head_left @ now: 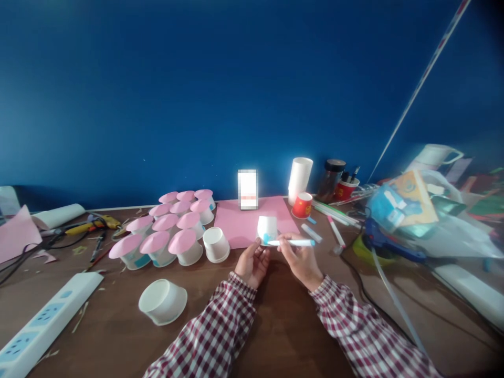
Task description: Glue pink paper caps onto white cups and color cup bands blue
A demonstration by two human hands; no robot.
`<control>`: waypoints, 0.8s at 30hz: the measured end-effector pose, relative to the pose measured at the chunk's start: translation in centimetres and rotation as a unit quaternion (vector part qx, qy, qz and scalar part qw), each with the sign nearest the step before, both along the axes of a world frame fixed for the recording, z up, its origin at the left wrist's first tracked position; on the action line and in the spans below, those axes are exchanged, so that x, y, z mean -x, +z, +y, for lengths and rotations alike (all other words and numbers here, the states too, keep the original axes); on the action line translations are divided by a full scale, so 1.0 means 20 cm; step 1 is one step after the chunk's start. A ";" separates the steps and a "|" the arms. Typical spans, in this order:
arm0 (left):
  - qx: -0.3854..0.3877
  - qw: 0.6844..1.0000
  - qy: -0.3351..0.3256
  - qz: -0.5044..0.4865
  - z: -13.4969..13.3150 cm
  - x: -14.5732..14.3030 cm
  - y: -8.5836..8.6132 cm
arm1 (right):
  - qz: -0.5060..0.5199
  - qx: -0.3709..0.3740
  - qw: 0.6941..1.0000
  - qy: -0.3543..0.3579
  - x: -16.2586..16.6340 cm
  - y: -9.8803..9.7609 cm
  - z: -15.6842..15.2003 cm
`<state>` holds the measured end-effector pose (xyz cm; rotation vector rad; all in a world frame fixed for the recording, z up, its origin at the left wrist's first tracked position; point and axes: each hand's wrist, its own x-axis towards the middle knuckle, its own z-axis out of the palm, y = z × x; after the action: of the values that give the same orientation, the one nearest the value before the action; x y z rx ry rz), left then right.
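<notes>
My right hand [301,260] grips a white marker with light blue ends [295,242], held nearly level with its tip pointing left at a small white paper cup [268,226]. That cup is upside down at the front edge of a pink sheet [232,223], with a light blue patch near its rim. My left hand [254,262] pinches the cup's lower left side with thumb and fingers. Left of it stand an upturned white cup [216,245] and several cups topped with pink paper discs [183,241]. Closer to me sits another white cup [163,302].
A stack of white cups [300,178], a red cup [302,206] and a dark-lidded jar [331,181] stand at the back right. A pink marker [336,232] lies nearby. A power strip [51,320] is front left; a cluttered plastic bag [437,215] is at right.
</notes>
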<state>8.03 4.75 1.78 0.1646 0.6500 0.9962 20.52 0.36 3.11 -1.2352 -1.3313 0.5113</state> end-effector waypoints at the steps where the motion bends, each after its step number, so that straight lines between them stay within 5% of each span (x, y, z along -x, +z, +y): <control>1: -0.001 1.000 0.000 -0.003 0.00 0.00 0.00 | -0.006 0.005 1.000 0.001 0.00 0.00 0.00; 24: -0.020 0.999 0.012 -0.035 0.01 -0.01 -0.02 | 0.087 0.013 0.996 -0.033 0.00 0.02 0.00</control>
<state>8.14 4.88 1.41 0.1566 0.5692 1.0351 20.53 0.40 3.57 -1.2232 -1.1357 0.5775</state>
